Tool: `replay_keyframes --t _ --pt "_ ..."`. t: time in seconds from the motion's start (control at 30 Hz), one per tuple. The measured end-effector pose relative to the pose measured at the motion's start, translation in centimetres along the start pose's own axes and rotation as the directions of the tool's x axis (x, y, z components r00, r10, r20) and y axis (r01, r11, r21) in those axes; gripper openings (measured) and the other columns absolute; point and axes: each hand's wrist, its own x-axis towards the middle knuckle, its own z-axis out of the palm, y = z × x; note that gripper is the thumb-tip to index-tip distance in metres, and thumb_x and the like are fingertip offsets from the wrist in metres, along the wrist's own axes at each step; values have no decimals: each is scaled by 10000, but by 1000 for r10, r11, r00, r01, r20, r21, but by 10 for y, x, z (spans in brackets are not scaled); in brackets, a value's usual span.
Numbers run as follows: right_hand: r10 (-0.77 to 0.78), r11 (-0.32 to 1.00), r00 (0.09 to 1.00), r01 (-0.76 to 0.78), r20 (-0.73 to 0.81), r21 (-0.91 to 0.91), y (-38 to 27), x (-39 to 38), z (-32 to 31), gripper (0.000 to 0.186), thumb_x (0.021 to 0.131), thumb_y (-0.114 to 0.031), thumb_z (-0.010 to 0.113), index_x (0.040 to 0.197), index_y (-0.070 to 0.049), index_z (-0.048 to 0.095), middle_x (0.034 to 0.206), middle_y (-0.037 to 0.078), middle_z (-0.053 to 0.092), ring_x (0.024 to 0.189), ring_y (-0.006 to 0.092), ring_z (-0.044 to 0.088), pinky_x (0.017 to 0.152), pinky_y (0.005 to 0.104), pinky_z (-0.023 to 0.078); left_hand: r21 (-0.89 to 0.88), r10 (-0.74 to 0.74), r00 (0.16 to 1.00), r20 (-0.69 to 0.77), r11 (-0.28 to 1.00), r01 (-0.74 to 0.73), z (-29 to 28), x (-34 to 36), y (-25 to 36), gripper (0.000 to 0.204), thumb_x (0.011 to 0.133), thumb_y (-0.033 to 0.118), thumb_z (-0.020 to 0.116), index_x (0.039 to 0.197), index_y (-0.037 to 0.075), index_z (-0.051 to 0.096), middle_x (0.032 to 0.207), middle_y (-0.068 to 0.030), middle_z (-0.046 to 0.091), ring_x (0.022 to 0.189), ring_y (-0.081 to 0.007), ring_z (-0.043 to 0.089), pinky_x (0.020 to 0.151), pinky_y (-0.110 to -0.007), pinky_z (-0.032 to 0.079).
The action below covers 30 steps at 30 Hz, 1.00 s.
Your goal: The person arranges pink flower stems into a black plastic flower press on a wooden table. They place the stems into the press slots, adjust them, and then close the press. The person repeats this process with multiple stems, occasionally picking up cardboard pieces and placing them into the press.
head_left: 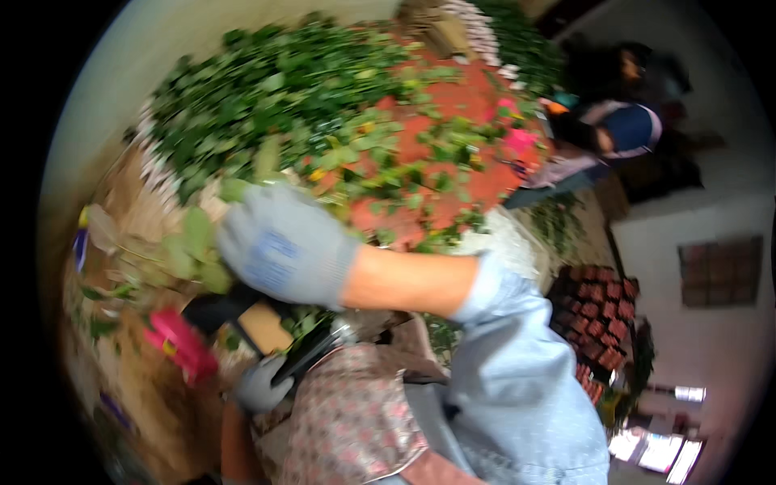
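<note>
My right hand (287, 242), in a grey glove, reaches across from the right, its back showing and smeared by motion. Green leaves (194, 246) stick out past its curled fingers, which seem closed round a leafy stem. Lower down, close to my apron (347, 416), my left hand (263, 385) wears a grey glove too. Its fingers bend round the end of a long black object (307, 356) whose kind I cannot make out. Beside it lie a bright pink tool-like thing (182, 346) and a tan piece (265, 328) framed in black.
A big heap of leafy stems (275, 97) covers the table's far left. Loose leaves and cuttings litter the red tabletop (440, 101). Another person in a dark blue cap (630, 129) is at the far right. Stacked reddish bundles (594, 315) stand by the right wall.
</note>
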Motion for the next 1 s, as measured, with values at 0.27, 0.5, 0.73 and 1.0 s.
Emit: replay_keyframes --t 0.27,0.5,0.73,1.0 --pt "-160 987 794 123 587 103 -42 -121 84 218 846 -221 607 1029 -102 621 944 86 600 886 256 615 674 404 493 14 -139 974 180 990 139 -21 -5 22 633 940 442 586 1426 41 525 1333 -219 621 1167 -390 622 1032 -444 468" --pt "20 985 378 152 926 -83 -46 -115 116 328 859 -186 618 1172 -89 636 1052 109 663 962 288 658 734 411 518 -31 -95 992 85 995 98 8 -2 9 553 905 392 599 1339 50 576 1228 -204 658 1091 -402 634 989 -468 482" --pt "-472 804 832 271 292 528 -110 -17 94 184 891 -153 570 1058 -108 632 882 51 605 856 231 647 680 372 538 -55 -109 983 146 991 118 -6 0 16 406 891 343 599 1190 70 621 1160 -175 669 1069 -399 630 971 -483 481" --pt "-605 786 527 272 597 556 -140 -67 200 282 933 -151 531 1185 -46 601 981 151 704 806 293 719 633 426 558 -53 -121 989 84 991 126 1 -1 11 443 863 343 628 1222 85 619 1166 -170 670 1050 -400 627 966 -471 482"
